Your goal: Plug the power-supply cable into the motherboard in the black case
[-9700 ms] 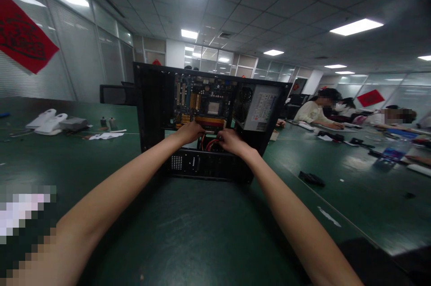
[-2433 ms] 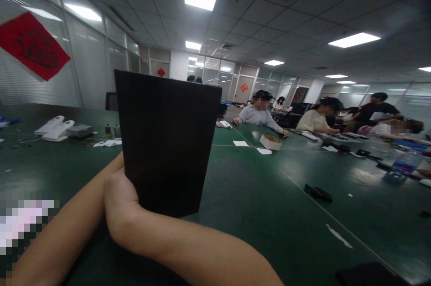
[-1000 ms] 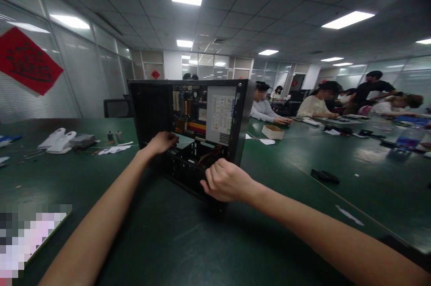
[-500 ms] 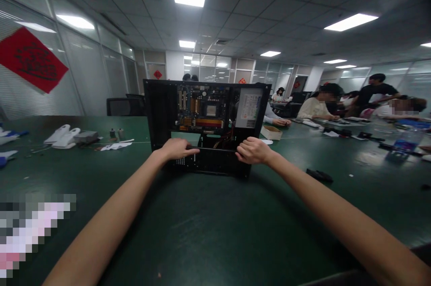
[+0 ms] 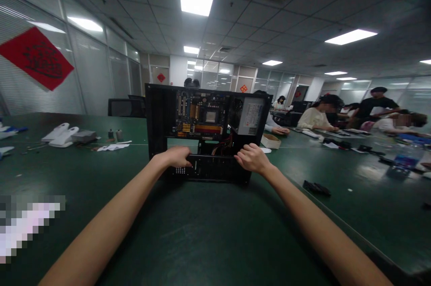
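Computer case (image 5: 212, 170) upright, straight ahead | left hand (image 5: 177, 156) gripping its lower rail (image 5: 210, 156) | right hand (image 5: 252, 158) closed on rail's right end

computer case (image 5: 215, 170) on table (image 5: 202, 232) | motherboard (image 5: 201, 114) in case, left of power supply (image 5: 251, 116) | box (image 5: 271, 141) right of case

Power-supply label (image 5: 253, 115) too small to read; left forearm (image 5: 112, 214) cut by bottom edge.

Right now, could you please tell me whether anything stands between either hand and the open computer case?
Nothing visible stands between them: the left hand curls over the lower rail of the open computer case, and the right hand is closed at that rail's right-hand end.
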`<state>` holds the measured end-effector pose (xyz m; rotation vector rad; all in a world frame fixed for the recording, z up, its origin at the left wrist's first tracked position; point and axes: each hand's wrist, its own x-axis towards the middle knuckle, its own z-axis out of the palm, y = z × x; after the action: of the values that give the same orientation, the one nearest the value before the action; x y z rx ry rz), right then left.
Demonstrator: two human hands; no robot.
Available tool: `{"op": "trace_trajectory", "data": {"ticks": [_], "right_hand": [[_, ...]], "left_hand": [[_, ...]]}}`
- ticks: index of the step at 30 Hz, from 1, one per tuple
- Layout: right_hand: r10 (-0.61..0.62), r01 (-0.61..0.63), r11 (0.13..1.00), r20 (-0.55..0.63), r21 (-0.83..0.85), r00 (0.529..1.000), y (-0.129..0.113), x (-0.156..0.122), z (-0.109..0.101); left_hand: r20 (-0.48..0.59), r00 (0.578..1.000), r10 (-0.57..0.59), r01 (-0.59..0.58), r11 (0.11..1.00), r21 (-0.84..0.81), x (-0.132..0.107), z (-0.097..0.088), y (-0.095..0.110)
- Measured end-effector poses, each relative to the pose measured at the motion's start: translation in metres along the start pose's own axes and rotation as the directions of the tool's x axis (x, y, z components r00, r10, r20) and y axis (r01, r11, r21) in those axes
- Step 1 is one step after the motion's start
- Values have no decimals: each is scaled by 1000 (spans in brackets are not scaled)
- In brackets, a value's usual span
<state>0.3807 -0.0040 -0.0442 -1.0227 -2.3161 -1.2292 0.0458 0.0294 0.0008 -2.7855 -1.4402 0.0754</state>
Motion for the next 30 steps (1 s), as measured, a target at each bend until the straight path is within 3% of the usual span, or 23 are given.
{"op": "trace_trajectory", "data": {"ticks": [3,5,7,11,13,16,18,21,25,30], "right_hand": [[221,-235,963,112,132,969,-14,23,-12],[306,-376,876,254,303,918,-19,46,-18],[280,-478,762,443,436,851,-20,71,-18],[139,-628,636,734,448,665,-18,107,5],[67,-646,607,781,462,621,-20,115,21],[-43,-646,568,802,510,595,-24,115,38],[-78,-653,541,804,531,590,-26,112,44],[-37,-663,493,774,564,632,-25,109,46],[137,-682,383,691,623,709,-26,116,39],[385,-597,177,504,782,773,-28,134,12]], "left_hand": [[79,997,15,-8,997,-82,2,-3,-1],[120,992,48,-33,992,-125,3,-5,-2],[135,988,77,-57,988,-145,1,-8,-1],[178,980,88,-60,986,-157,-6,-14,3],[204,975,94,-61,985,-160,-10,-17,7],[228,968,106,-71,985,-158,-14,-22,12],[239,964,113,-79,986,-149,-15,-24,14],[198,971,132,-97,980,-176,-15,-25,14],[-46,988,146,-153,945,-290,-15,-22,12],[-304,928,217,-317,887,-336,-12,-20,16]]}}
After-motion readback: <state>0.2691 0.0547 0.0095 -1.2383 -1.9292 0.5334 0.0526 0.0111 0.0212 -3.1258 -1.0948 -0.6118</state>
